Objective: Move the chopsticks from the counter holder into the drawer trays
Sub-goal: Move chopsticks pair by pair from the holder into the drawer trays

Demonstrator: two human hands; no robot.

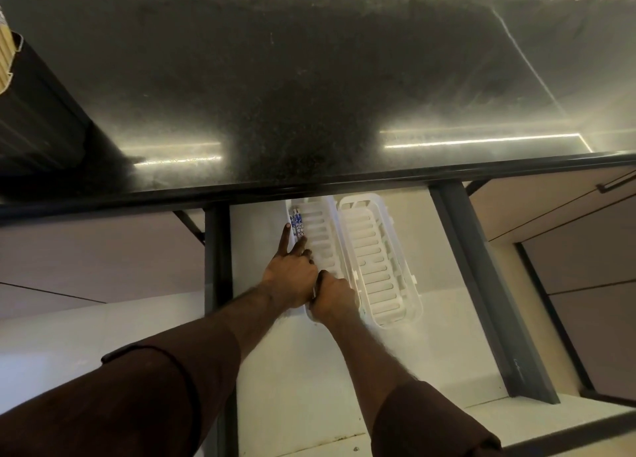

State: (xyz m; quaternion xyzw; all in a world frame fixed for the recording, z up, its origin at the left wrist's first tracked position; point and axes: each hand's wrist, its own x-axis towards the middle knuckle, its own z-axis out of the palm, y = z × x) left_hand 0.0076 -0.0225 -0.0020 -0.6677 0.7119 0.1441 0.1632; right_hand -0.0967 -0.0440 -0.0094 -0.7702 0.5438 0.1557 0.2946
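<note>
- Left hand (290,277) reaches into the open drawer (261,353) with fingers (284,238) spread, index and middle splayed apart; their tips rest on or just beside the chopsticks (297,221). Whether any finger actually pinches them cannot be told.
- Chopsticks: a small bundle with blue-and-white patterned ends lies along the left edge of the left tray (318,236), its patterned ends toward the counter. Only that far portion shows; the rest is hidden under the left hand.
- Handling, as a judgement: thin, stiff and light rods, probably smooth-coated and so apt to roll or slip over the slotted tray floor. Best held near mid-length between thumb and two fingers, kept parallel so that the bundle stays together.
- Right hand (332,300) is closed in a fist-like grip at the near end of the left tray, apparently steadying it; what it holds cannot be seen.
- Right tray (378,267), white and slotted, lies just beside the left tray on the side away from the chopsticks, and shows no chopsticks.
- Counter (309,95), dark and speckled, overhangs the far ends of both trays.
- Holder (31,105), a dark box, stands on the counter well to the left of the left tray; pale sticks (4,57) show at its top edge, so more appear to remain for transfer.
</note>
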